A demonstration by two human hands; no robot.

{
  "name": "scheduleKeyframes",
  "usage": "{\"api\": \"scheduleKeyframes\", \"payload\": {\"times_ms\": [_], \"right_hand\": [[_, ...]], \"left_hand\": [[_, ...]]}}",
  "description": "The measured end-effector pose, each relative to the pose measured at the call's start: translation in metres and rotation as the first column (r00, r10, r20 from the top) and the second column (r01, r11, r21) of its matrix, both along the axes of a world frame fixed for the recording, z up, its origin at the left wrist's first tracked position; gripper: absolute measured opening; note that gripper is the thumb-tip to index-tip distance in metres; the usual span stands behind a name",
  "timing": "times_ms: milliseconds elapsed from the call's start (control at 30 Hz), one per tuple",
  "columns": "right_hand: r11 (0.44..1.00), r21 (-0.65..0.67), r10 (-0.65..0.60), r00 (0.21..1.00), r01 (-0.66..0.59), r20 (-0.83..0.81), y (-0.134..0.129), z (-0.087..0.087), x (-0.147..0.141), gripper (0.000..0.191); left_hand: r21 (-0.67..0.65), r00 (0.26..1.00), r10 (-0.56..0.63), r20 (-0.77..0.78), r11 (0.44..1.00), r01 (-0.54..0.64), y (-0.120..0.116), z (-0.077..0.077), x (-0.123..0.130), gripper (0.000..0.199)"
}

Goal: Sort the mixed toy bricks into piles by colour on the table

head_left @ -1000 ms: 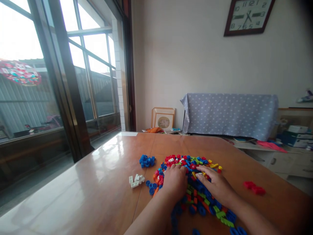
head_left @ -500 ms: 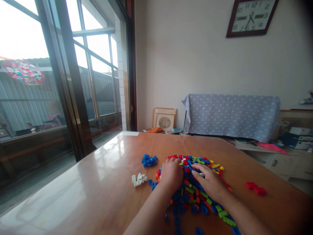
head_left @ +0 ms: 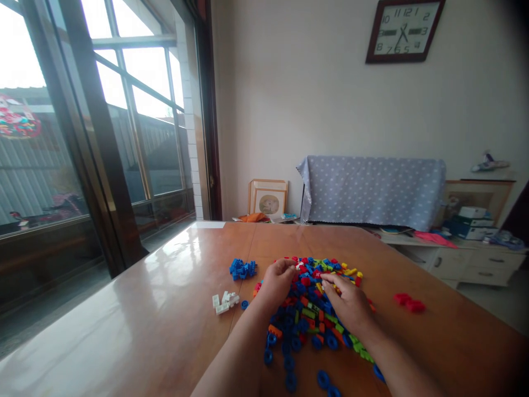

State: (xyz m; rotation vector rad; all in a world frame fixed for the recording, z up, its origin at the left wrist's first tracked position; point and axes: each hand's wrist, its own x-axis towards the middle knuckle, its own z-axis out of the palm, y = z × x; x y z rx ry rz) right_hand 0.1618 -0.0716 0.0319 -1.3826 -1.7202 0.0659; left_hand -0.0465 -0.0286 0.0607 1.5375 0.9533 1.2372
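Observation:
My left hand [head_left: 278, 282] is at the left side of a mixed heap of plastic building bricks [head_left: 309, 312]. Its fingers are curled with the tips together, and whatever they may hold is hidden. A small white brick [head_left: 300, 266] lies just beyond those fingertips. Over the right side of the heap is my right hand [head_left: 347, 300], fingers stretched and a little apart, pointing at red and blue bricks. No brick shows clearly in it. Blue wheel-shaped pieces [head_left: 331, 340] and green bricks [head_left: 361, 348] spread toward the near edge.
Left of the heap sit a cluster of blue bricks [head_left: 242, 269] and a group of white bricks [head_left: 225, 302]. Red bricks [head_left: 409, 302] lie apart at the right on the wooden table [head_left: 165, 331]. Behind stands a cloth-covered object [head_left: 372, 190]; glass windows are at the left.
The view has turned slightly right. My left hand has lifted and its fingers have drawn together away from the bricks. The fingers of my right hand have come closer together over the heap.

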Motion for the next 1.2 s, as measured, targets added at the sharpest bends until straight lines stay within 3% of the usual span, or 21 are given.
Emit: {"api": "scheduleKeyframes", "payload": {"times_ms": [67,133,233,333,500,700,933,1200], "right_hand": [[1.000,0.024,0.006,1.000,-0.007,0.027,-0.002,0.001,0.001,0.033],[0.999,0.042,0.014,0.999,-0.016,0.044,-0.003,0.001,0.003,0.033],[0.999,0.038,0.018,0.999,-0.020,0.050,-0.004,0.002,0.008,0.032],[1.000,0.018,0.013,0.998,-0.014,0.069,-0.004,0.001,0.013,0.033],[0.996,-0.055,0.082,0.969,-0.071,0.233,-0.008,0.002,0.012,0.038],[0.987,-0.147,0.112,0.936,-0.065,0.334,-0.007,-0.004,0.011,0.039],[0.994,-0.088,0.080,0.958,-0.057,0.274,0.005,-0.016,0.016,0.036],[0.996,-0.067,0.070,0.960,-0.053,0.270,0.006,-0.017,0.016,0.034]], "left_hand": [[-0.011,0.998,-0.012,0.070,1.000,0.012,0.002,0.000,-0.001,0.034],[0.010,0.999,0.038,0.035,0.999,-0.038,0.005,-0.001,-0.004,0.033],[0.112,0.972,0.171,-0.162,0.982,-0.154,0.009,-0.002,-0.012,0.030],[0.255,0.871,0.301,-0.388,0.943,-0.213,0.008,-0.001,-0.020,0.025],[0.308,0.690,0.267,-0.673,0.949,-0.068,-0.001,0.004,-0.024,0.016],[0.371,0.585,0.298,-0.754,0.928,0.006,-0.003,0.003,-0.021,0.026],[0.379,0.569,0.303,-0.764,0.925,0.017,-0.005,0.001,-0.017,0.031],[0.393,0.661,0.338,-0.670,0.917,-0.070,0.005,-0.003,-0.021,0.031]]}}
